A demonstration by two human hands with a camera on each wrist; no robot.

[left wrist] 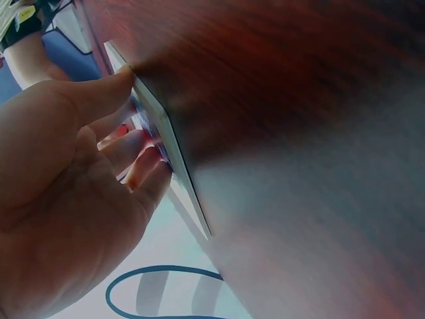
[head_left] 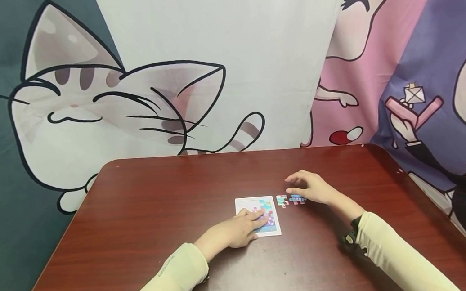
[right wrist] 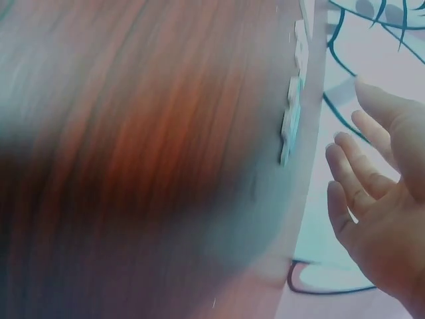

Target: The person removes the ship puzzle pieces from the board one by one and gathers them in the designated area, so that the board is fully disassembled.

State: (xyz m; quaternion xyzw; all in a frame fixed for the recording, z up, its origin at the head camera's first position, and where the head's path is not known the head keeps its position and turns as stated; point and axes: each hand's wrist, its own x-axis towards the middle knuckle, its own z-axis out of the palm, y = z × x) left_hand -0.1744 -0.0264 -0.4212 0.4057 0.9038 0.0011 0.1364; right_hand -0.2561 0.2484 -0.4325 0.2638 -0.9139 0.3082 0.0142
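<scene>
Left grip: here it is, spread flat over the board, fingers reaching across the printed face and touching it, thumb against the near edge; nothing is clamped.
Right grip: up in the air, thumb and fingers well apart with a clear gap between them, nothing held; the right wrist view has it above the pieces, fingers loosely bent and touching none.
Board: lying flat on the surface, mostly under the left fingers, white rim showing, part of the picture filled in with purple, blue and pink.
Pale piece: just beside the board's right edge, lying flat.
Blue piece: right next to the pale one, close under the right thumb; one piece or several joined, I cannot tell.
Sleeves: pale, both pushed up above the wrists.
</scene>
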